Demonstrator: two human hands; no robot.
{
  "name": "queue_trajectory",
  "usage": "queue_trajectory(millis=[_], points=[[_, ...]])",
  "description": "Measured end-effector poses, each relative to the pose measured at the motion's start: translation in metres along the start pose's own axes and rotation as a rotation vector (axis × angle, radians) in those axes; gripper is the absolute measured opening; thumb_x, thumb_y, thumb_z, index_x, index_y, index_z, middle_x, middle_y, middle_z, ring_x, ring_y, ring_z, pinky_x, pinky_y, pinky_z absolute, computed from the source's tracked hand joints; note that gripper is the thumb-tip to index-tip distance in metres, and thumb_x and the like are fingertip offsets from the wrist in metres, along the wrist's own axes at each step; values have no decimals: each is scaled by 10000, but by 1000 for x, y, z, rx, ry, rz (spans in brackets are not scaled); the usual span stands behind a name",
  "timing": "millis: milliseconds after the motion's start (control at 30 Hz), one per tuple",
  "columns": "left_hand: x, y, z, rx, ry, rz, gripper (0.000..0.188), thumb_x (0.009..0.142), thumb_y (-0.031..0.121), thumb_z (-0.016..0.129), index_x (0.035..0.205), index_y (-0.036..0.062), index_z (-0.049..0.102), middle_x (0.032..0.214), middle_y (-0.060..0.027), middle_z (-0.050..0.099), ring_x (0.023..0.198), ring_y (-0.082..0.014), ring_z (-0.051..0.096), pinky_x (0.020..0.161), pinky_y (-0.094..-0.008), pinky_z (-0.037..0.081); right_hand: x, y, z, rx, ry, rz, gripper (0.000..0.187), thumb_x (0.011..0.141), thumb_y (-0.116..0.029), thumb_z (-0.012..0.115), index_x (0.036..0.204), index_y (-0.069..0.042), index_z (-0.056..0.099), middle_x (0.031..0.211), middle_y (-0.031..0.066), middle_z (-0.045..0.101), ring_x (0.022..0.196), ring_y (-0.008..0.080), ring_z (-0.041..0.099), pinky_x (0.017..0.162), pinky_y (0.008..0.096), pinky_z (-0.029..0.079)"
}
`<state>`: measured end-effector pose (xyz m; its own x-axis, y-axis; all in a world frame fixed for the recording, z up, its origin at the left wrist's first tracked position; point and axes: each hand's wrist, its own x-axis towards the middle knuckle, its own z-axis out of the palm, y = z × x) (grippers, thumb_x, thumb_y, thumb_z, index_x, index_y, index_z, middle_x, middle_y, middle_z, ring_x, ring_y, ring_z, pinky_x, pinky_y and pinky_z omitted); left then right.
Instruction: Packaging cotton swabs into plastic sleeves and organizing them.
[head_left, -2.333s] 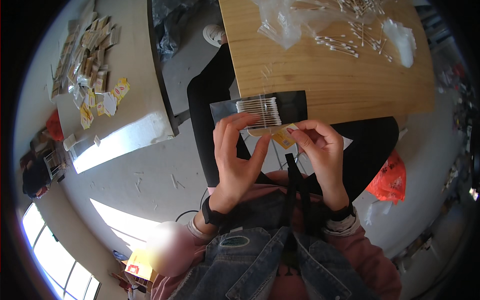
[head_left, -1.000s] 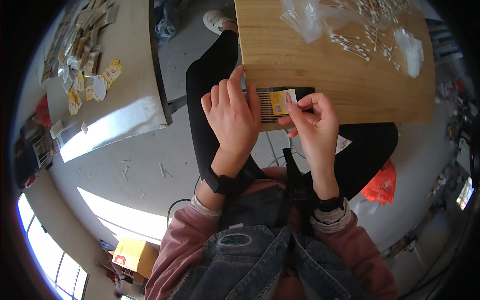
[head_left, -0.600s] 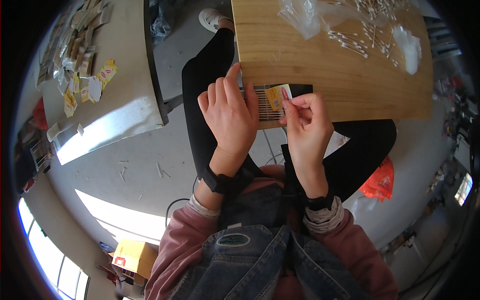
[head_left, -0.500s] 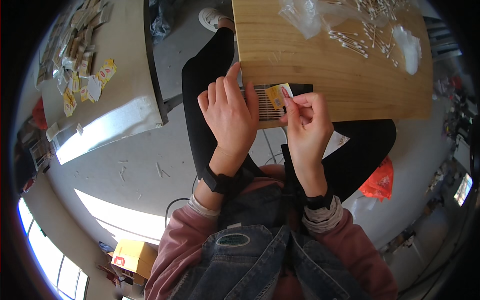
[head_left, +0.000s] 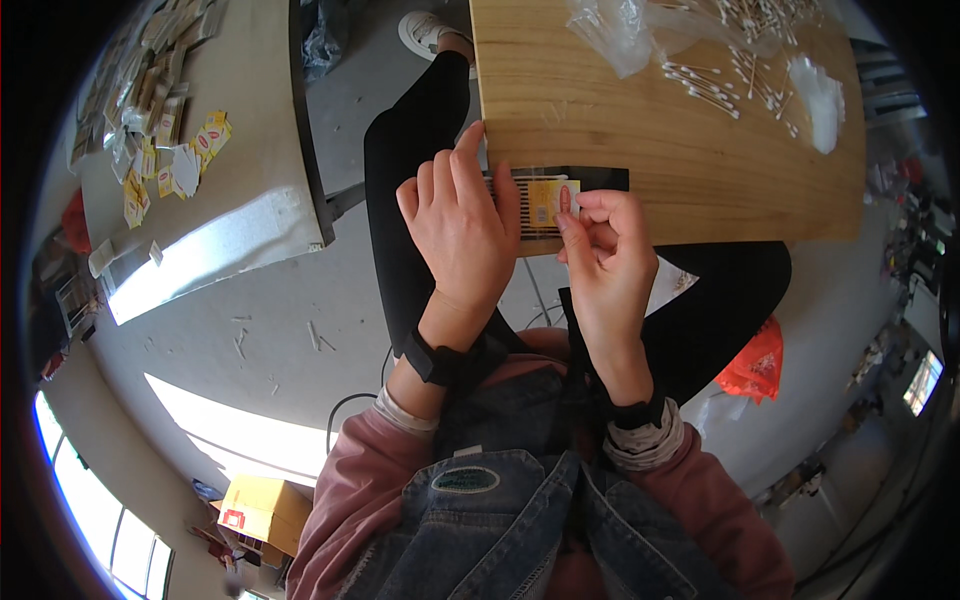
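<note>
My right hand (head_left: 615, 250) pinches the near right edge of a small yellow-and-white card (head_left: 552, 205) between thumb and fingers. The card lies squared over a flat row of thin cotton swabs (head_left: 525, 228) at the near left corner of the wooden table. My left hand (head_left: 455, 215) is open, back upward, over the row's left end; its thumb rests along the swabs and its index finger stretches to the table's left edge. Part of the row is hidden under this hand and the card. A flat black piece (head_left: 600, 179) sits beneath or behind the swabs.
On the wooden table (head_left: 700, 190), loose cotton swabs (head_left: 700, 85) and clear plastic bags (head_left: 610, 40) lie at the far side. A second table (head_left: 240, 120) at left bears packed bundles (head_left: 165, 70) and yellow cards (head_left: 208, 145). A red bag (head_left: 755, 360) is below, right.
The card has turned from a tilt to lie straight along the swab row. My right hand has shifted slightly left with it; my left hand stays put.
</note>
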<state>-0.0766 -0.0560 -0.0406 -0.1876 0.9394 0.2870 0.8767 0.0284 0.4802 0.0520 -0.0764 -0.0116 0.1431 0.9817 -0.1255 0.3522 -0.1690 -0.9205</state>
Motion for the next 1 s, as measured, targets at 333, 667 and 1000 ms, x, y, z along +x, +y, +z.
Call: queue_trajectory(millis=[333,667,1000], points=[[0,-1,-1,-6,7,-1,365,912,146,631,1258,41,581,875,-50,583,833,-230,570,784,-373,377,3,-20,-1,-246,-63,-135,198,865,26,713,1017,-8,592,875,133,630,647,250,620,574,344,494],[-1,-1,0,-17,1,-13,359,918,147,627,1258,41,583,897,-57,598,844,-236,575,790,-376,376,1,-6,-1,-76,-80,-132,199,872,60,682,1058,-5,649,907,112,633,661,210,617,575,303,494],[-3,-28,-18,-920,-11,-712,311,1053,288,567,1180,4,588,908,3,598,792,-54,515,662,-210,406,10,4,-5,447,28,-57,313,1052,-117,527,1335,17,531,1354,143,571,1209,216,586,1006,343,489]])
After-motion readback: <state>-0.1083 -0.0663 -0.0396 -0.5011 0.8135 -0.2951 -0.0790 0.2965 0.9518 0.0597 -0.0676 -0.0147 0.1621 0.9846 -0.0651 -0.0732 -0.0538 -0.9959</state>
